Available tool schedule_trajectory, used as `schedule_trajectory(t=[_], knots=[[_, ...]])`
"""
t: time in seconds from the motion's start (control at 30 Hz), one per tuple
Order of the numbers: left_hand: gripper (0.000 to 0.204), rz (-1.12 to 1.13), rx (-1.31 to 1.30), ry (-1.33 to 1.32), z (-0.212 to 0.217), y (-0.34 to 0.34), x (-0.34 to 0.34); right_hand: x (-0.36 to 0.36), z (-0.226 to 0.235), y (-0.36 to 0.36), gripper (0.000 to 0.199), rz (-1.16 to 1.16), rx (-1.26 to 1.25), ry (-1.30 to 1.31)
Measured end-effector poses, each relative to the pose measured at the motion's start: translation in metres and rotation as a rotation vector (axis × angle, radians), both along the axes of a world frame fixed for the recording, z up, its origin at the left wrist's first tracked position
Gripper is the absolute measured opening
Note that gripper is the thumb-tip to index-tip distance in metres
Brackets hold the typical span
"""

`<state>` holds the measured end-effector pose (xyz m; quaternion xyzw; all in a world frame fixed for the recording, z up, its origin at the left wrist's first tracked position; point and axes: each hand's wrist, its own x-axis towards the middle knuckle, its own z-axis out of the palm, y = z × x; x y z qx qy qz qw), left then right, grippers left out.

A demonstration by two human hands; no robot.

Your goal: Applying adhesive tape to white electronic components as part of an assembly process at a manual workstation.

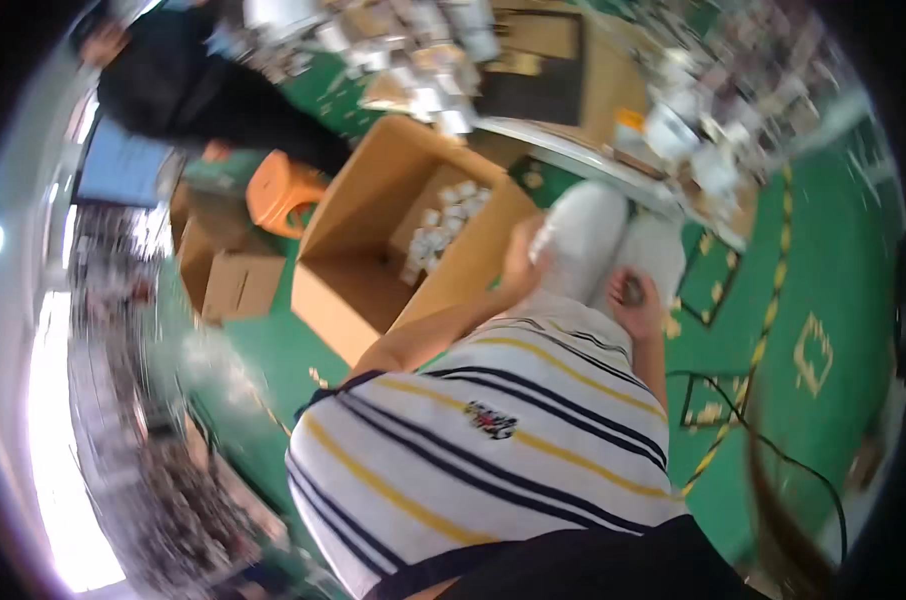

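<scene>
My left hand [523, 262] is at the outer side of my white-trousered left leg [585, 235], beside the rim of a large open cardboard box [323, 225]. Its fingers are blurred against the white cloth, so their closing is unclear. My right hand [637, 305] is over my right leg with its fingers curled inward. A small dark grey patch shows inside that curl; I cannot make out what it is. Several small white pieces [441, 232] lie inside the box at my left.
An orange stool [281, 195] and a smaller open carton [235, 280] stand beyond the box. A person in dark clothes [193, 85] is at the upper left. White pieces [413, 60] are heaped ahead. A black cable [783, 455] crosses the green floor [823, 290] at right.
</scene>
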<state>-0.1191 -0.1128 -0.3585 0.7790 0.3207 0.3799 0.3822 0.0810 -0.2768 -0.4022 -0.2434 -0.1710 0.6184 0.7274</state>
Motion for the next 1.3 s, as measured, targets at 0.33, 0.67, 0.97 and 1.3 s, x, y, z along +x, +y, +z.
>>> schedule_trajectory(t=[0.33, 0.67, 0.97, 1.3], knots=[[0.024, -0.375, -0.336, -0.294, 0.102, 0.003, 0.119, 0.005, 0.156, -0.030, 0.048, -0.334, -0.173, -0.625], [0.083, -0.323, -0.110, -0.223, 0.087, -0.007, 0.251, 0.083, 0.206, 0.025, 0.036, -0.674, -0.284, -1.248], [0.048, -0.589, -0.472, -0.332, 0.076, 0.031, 0.264, 0.117, 0.200, 0.045, 0.045, -0.612, -0.453, -1.288], [0.076, -0.301, -0.317, -0.167, 0.109, 0.038, 0.263, 0.128, 0.168, 0.031, 0.049, -0.521, -0.166, -0.727]])
